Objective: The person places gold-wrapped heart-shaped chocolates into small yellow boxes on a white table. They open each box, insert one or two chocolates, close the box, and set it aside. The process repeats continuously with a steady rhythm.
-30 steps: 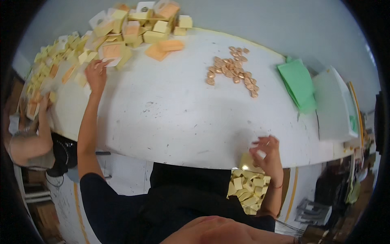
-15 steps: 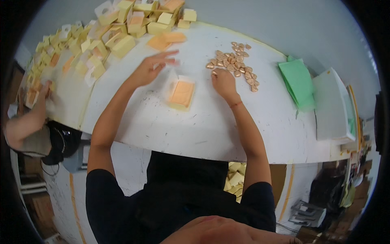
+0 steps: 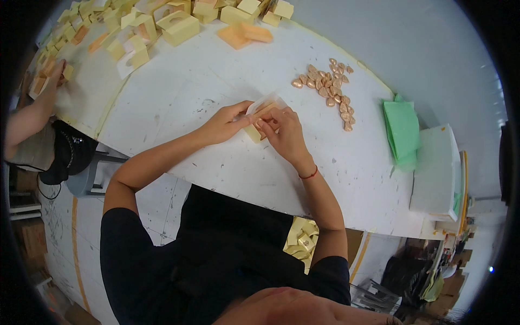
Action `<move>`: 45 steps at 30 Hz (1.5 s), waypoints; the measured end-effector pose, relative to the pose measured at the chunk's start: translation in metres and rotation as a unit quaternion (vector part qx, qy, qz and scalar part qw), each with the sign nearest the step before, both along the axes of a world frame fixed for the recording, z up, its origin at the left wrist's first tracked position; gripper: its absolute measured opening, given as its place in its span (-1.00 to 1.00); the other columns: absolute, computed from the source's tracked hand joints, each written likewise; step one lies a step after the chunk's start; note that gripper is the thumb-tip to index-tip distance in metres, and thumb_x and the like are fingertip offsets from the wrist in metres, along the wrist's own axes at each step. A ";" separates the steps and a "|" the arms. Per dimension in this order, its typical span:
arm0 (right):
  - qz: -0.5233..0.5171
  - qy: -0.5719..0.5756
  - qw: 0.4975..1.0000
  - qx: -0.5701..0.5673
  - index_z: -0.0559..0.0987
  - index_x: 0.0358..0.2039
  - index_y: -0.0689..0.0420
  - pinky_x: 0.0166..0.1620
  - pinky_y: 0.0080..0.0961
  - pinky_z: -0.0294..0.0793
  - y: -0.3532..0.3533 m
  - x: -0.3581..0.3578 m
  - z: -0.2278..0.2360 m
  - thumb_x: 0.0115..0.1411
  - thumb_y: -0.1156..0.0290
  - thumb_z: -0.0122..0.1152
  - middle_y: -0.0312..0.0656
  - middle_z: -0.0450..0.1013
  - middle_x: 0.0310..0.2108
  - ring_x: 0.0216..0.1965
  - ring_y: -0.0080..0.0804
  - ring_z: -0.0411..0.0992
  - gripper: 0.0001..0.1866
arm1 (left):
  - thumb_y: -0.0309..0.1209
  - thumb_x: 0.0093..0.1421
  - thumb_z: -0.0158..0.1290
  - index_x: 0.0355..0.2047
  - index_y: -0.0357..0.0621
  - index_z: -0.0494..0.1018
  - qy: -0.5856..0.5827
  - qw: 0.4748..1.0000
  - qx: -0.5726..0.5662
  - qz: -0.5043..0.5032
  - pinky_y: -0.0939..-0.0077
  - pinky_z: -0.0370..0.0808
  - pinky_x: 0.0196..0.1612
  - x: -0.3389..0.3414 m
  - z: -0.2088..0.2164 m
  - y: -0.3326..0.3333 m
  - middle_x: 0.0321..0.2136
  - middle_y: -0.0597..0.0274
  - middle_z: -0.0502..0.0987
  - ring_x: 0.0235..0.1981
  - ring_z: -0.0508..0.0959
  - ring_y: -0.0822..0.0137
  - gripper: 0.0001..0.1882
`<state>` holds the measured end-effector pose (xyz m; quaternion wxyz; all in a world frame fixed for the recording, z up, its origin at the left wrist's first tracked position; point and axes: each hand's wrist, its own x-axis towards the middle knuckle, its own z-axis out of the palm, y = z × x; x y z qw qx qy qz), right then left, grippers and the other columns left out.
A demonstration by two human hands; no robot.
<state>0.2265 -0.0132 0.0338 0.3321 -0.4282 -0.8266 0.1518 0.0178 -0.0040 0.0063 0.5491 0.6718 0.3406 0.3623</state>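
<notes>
A small pale-yellow box with a clear lid and an orange insert sits between my hands on the white table. My left hand grips its left side, thumb on the rim. My right hand holds its right side, fingertips pressed into the box. Part of the box is hidden by my fingers. A heap of copper-coloured heart-shaped pieces lies just beyond my right hand.
Several yellow boxes and orange inserts crowd the table's far left. Green sheets and a white stack lie at the right. Another person's hand works at the far left. Folded yellow boxes sit below the table edge.
My hands have come together on the small box, which lay flat on the table half a second ago. Earlier my left hand reached to the far pile and my right to the low boxes.
</notes>
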 end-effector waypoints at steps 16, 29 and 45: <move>-0.165 -0.013 0.986 0.033 0.62 -0.38 0.18 -0.21 -0.23 0.48 0.110 0.068 -0.023 0.09 0.31 0.35 -0.06 0.52 -0.37 -0.28 -0.09 0.50 -0.80 | -0.27 0.43 -0.16 -0.04 -0.28 0.43 0.033 0.999 0.033 0.017 0.48 0.32 -0.35 0.021 -0.021 -0.001 -0.56 0.27 0.36 -0.49 0.31 0.45 -0.67; -0.283 -0.093 0.954 0.044 0.62 -0.46 0.22 -0.24 -0.15 0.51 0.137 0.054 -0.033 -0.04 0.06 0.41 0.01 0.57 -0.40 -0.29 -0.03 0.53 -0.58 | -0.28 0.42 -0.15 -0.39 -0.27 0.30 0.037 0.997 0.066 0.018 0.38 0.25 -0.43 0.020 -0.019 0.001 -0.64 0.21 0.26 -0.56 0.23 0.38 -0.69; -0.035 -0.078 0.991 0.101 0.63 -0.17 0.12 0.00 -0.33 0.35 -0.077 0.056 0.038 -0.04 0.53 0.41 -0.24 0.57 -0.17 -0.08 -0.28 0.43 -0.65 | -0.35 0.40 -0.16 -0.43 -0.34 0.24 0.040 0.988 0.151 0.017 0.25 0.26 -0.41 0.025 -0.016 -0.007 -0.62 -0.02 0.27 -0.55 0.26 0.10 -0.70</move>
